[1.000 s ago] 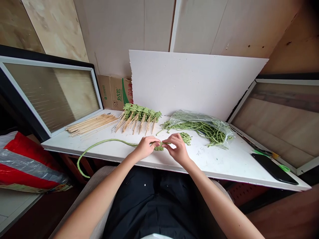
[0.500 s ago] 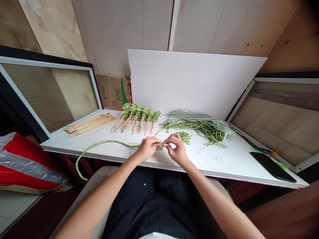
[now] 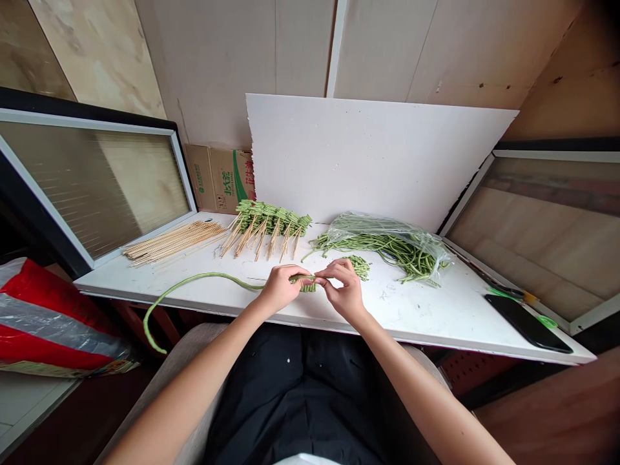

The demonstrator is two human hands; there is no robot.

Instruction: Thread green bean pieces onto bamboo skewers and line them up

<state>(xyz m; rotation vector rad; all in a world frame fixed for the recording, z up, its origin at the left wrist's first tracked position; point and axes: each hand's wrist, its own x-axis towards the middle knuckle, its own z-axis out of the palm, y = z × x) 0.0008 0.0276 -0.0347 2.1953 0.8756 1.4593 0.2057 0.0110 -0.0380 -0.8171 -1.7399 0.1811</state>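
Observation:
Above the near edge of the white table, my left hand (image 3: 281, 287) is closed around a long green bean (image 3: 194, 278). The bean's free length trails left and droops over the table edge. Just under my left fingers shows a folded, zigzag section of bean (image 3: 308, 288). My right hand (image 3: 343, 285) is closed too, thumb and finger pinching the bean a short way from the left fingertips. A thin stick seems to run along the bean by my left hand, mostly hidden.
Bare bamboo skewers (image 3: 174, 242) lie at the left, beside stacked skewers of folded beans (image 3: 271, 219). Behind my right hand are a small pile of bean pieces (image 3: 359, 266) and a plastic bag of long beans (image 3: 387, 239). A black phone (image 3: 527, 321) lies at the right.
Both hands stay nearly in place, with the bean still between them. A little more bean shows between the fingertips. The whole view has shifted slightly.

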